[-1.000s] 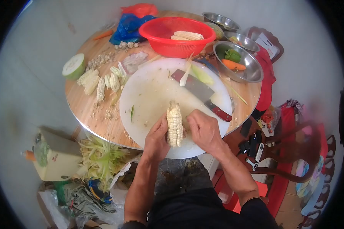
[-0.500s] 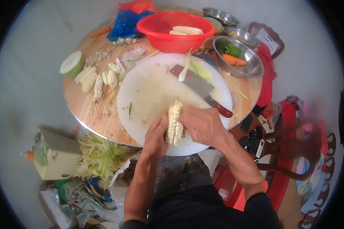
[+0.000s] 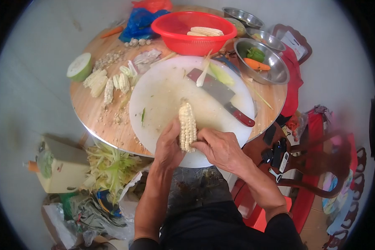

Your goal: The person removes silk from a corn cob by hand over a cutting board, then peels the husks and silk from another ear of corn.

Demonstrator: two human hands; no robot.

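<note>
A husked ear of corn (image 3: 188,128) with pale kernels is held upright over the near part of the white round cutting board (image 3: 166,96). My left hand (image 3: 169,146) is closed around its left side. On the other side, the thumb and fingers of my right hand (image 3: 218,149) pinch at the ear's lower right edge; anything small between them is hidden. Beyond my hands a cleaver (image 3: 214,89) with a red handle lies flat on the board. A piece of husk with a pale stem (image 3: 203,75) rests across its blade.
A red plastic basin (image 3: 187,43) with corn ears stands behind the board. A steel bowl (image 3: 275,71) at right holds a carrot and a green pepper. More corn ears (image 3: 96,83) and a cut gourd (image 3: 79,67) lie at left. Husks (image 3: 114,166) are heaped below the table.
The ear has shifted slightly left and up, tilting a little. My right hand has moved down along the ear from its upper right side to its lower right edge.
</note>
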